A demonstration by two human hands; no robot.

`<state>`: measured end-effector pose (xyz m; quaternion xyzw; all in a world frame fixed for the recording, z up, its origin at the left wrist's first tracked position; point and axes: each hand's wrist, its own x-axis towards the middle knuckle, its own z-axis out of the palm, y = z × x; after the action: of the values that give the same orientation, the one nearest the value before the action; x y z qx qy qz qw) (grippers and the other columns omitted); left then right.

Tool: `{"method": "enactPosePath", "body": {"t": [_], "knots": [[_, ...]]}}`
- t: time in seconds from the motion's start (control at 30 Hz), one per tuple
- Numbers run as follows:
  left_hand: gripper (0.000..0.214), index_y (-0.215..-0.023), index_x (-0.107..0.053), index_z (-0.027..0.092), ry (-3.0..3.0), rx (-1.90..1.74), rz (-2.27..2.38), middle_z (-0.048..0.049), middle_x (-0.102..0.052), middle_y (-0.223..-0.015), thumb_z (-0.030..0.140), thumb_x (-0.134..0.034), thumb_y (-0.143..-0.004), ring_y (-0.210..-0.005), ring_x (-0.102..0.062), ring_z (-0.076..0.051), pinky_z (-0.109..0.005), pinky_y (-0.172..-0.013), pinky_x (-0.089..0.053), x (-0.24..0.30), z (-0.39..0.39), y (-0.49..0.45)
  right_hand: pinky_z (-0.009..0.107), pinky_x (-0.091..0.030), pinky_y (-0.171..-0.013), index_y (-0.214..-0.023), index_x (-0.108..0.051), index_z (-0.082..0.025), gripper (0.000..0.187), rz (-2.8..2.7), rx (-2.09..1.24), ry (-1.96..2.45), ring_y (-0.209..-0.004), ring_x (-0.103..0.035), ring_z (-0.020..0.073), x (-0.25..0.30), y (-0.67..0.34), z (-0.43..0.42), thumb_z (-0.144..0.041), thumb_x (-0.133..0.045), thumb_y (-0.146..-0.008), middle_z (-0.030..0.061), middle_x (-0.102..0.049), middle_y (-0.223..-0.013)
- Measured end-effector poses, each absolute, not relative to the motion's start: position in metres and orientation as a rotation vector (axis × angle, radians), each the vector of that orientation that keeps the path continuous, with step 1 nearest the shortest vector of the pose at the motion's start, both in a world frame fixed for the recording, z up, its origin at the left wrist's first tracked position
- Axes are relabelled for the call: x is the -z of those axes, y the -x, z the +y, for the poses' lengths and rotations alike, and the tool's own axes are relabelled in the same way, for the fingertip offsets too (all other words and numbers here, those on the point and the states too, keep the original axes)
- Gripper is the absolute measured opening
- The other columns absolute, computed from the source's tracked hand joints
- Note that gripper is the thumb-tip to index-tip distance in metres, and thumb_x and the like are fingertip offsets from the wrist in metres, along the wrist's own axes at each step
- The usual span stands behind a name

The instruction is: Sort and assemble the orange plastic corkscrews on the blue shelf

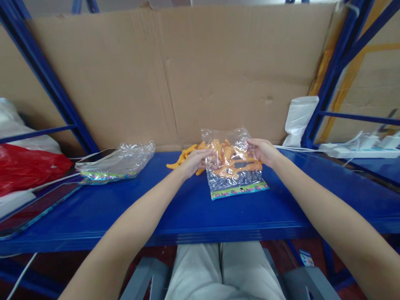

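A clear plastic bag [234,181] with a colourful printed strip along its near edge lies on the blue shelf in front of me. Orange plastic pieces [226,155] show through its film; I cannot make out their kind. More loose orange pieces [183,156] lie in a pile just left of the bag, partly covered by my left hand. My left hand [199,162] is at the bag's left side, its fingers curled around the edge and partly seen through the film. My right hand [261,151] pinches the bag's right edge between thumb and fingers.
A stack of clear bags [111,167] lies to the left, near a tablet-like device [33,208] and a red bag [25,168]. A white pouch [300,119] leans by the right post. Beyond it is a power strip [359,150] with cables. Cardboard [216,69] forms the back wall.
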<state>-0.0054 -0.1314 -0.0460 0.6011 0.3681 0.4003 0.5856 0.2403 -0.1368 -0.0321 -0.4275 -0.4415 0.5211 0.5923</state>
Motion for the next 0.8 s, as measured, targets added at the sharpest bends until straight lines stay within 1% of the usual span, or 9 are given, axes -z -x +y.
{"method": "enactPosePath", "body": {"t": [0.07,0.17,0.27,0.33,0.47,0.6,0.67,0.73,0.8], "knots": [[0.024,-0.096,-0.065,0.011,-1.357,-1.074,0.92,-0.0098,-0.073,-0.075,0.029,-0.048,-0.095,-0.054,-0.067,-0.014,-0.027,-0.06,-0.055,0.044,-0.131,0.005,0.021,-0.049,-0.046,-0.067,-0.062,-0.014,0.017,-1.113,-1.28,1.035,-0.045,-0.055,0.0097,0.035,-0.237,-0.138,-0.012,-0.062,-0.084,0.0011,-0.061,-0.056],[0.023,-0.091,-0.063,0.013,-1.336,-1.135,1.006,-0.0071,-0.073,-0.071,0.031,-0.049,-0.095,-0.053,-0.066,-0.013,-0.023,-0.057,-0.052,0.045,-0.127,0.007,0.024,-0.053,-0.049,-0.072,-0.066,-0.013,0.013,-1.182,-1.325,1.063,-0.05,-0.06,0.0117,0.04,-0.232,-0.138,-0.01,-0.062,-0.084,0.0047,-0.067,-0.064],[0.02,-0.082,-0.063,0.013,-1.345,-1.048,1.015,-0.0066,-0.071,-0.065,0.03,-0.055,-0.091,-0.053,-0.066,-0.013,-0.021,-0.054,-0.051,0.049,-0.122,0.01,0.022,-0.051,-0.046,-0.069,-0.064,-0.014,0.016,-1.136,-1.28,1.054,-0.047,-0.058,0.0104,0.044,-0.229,-0.136,-0.013,-0.061,-0.085,0.0018,-0.064,-0.058],[0.021,-0.081,-0.064,0.013,-1.329,-1.01,0.993,-0.0075,-0.071,-0.063,0.028,-0.054,-0.091,-0.052,-0.066,-0.013,-0.022,-0.055,-0.051,0.051,-0.119,0.011,0.021,-0.05,-0.044,-0.066,-0.062,-0.014,0.019,-1.101,-1.239,1.057,-0.044,-0.055,0.0094,0.045,-0.229,-0.135,-0.013,-0.062,-0.086,-0.0008,-0.059,-0.052],[0.031,-0.084,-0.066,0.013,-1.275,-1.018,0.997,-0.0097,-0.072,-0.066,0.032,-0.044,-0.095,-0.052,-0.066,-0.015,-0.024,-0.055,-0.052,0.049,-0.118,0.013,0.02,-0.047,-0.041,-0.066,-0.061,-0.014,0.022,-1.097,-1.262,1.125,-0.041,-0.052,0.0086,0.044,-0.228,-0.135,-0.012,-0.057,-0.088,-0.0005,-0.057,-0.049],[0.04,-0.082,-0.063,0.012,-1.218,-1.053,1.049,-0.0087,-0.07,-0.062,0.034,-0.034,-0.098,-0.048,-0.064,-0.014,-0.023,-0.05,-0.051,0.042,-0.124,0.011,0.019,-0.047,-0.041,-0.069,-0.064,-0.012,0.022,-1.159,-1.392,1.225,-0.04,-0.052,0.0081,0.044,-0.227,-0.138,-0.01,-0.054,-0.089,0.0009,-0.058,-0.049],[0.035,-0.083,-0.062,0.013,-1.214,-1.069,1.084,-0.0066,-0.07,-0.061,0.031,-0.036,-0.098,-0.045,-0.063,-0.012,-0.02,-0.047,-0.05,0.041,-0.127,0.011,0.019,-0.048,-0.042,-0.072,-0.064,-0.011,0.017,-1.186,-1.412,1.205,-0.04,-0.051,0.0079,0.045,-0.228,-0.138,-0.01,-0.057,-0.087,0.0006,-0.058,-0.051],[0.026,-0.083,-0.061,0.013,-1.24,-1.074,1.11,-0.0052,-0.07,-0.062,0.026,-0.042,-0.096,-0.045,-0.063,-0.011,-0.019,-0.047,-0.049,0.043,-0.128,0.01,0.019,-0.048,-0.042,-0.073,-0.063,-0.012,0.012,-1.176,-1.367,1.152,-0.041,-0.052,0.0076,0.047,-0.23,-0.136,-0.011,-0.061,-0.085,0.0,-0.059,-0.053],[0.019,-0.08,-0.06,0.013,-1.283,-1.067,1.121,-0.0048,-0.071,-0.063,0.02,-0.048,-0.092,-0.046,-0.063,-0.011,-0.018,-0.048,-0.05,0.045,-0.127,0.01,0.018,-0.047,-0.043,-0.073,-0.061,-0.013,0.013,-1.156,-1.317,1.144,-0.043,-0.054,0.0076,0.05,-0.232,-0.132,-0.011,-0.062,-0.085,-0.0002,-0.059,-0.054]]}}
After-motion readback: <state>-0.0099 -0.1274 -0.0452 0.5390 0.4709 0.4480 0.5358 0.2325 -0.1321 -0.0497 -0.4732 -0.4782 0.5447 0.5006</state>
